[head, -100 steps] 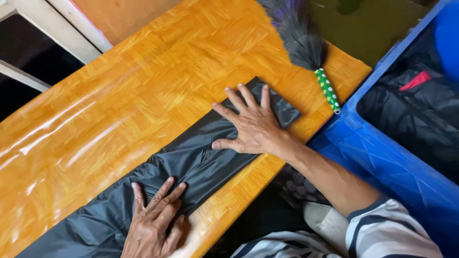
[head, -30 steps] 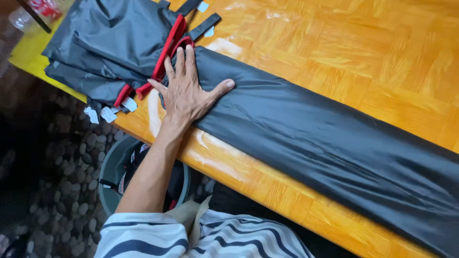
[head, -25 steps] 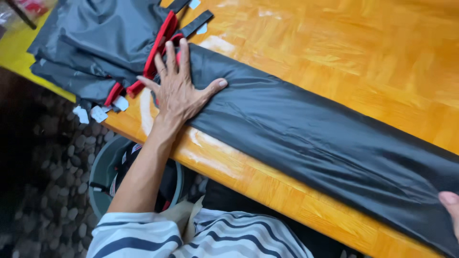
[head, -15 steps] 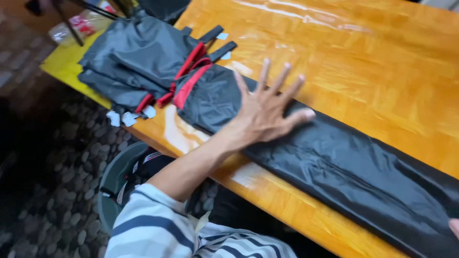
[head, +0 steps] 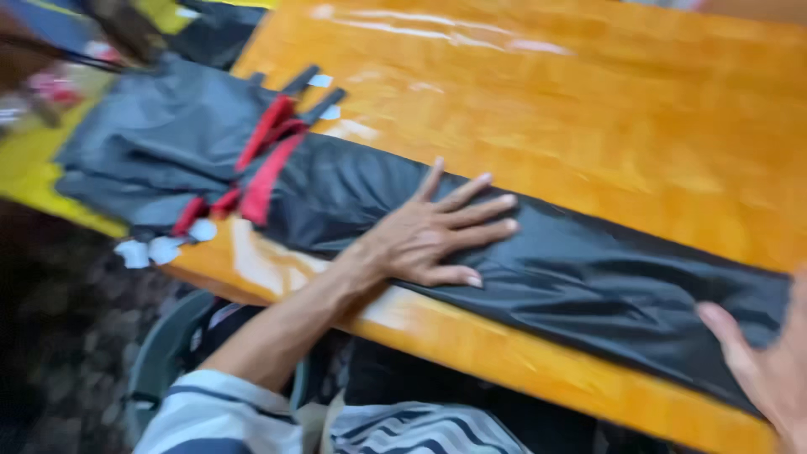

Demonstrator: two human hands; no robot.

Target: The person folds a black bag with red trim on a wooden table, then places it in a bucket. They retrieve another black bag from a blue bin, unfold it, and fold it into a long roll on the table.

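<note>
Nearest the camera: striped sleeve (head: 244, 416) at bottom edge, forearm running up to the left hand (head: 424, 240). Left hand lies flat, palm down, fingers spread and pointing right, pressed on the folded black fabric strip (head: 580, 286); nothing gripped, the grip is fully open. Right hand (head: 769, 370) is at the bottom-right corner, partly cut off by the frame, thumb up, resting against the right end of the same strip; fingers look extended, no closed hold visible. The strip runs long and narrow along the near edge of the orange wooden table (head: 639, 143), from the bundle at left to the right hand. At its left end sits a bunched pile of grey-black fabric (head: 143, 143) with red straps (head: 265, 164) across it and small white tags (head: 155, 250) hanging off the table edge. Below the table at left, a grey-green round rim (head: 164, 353), blurred. Far side of the table is bare glossy wood with glare. Top-left background too blurred to tell.
</note>
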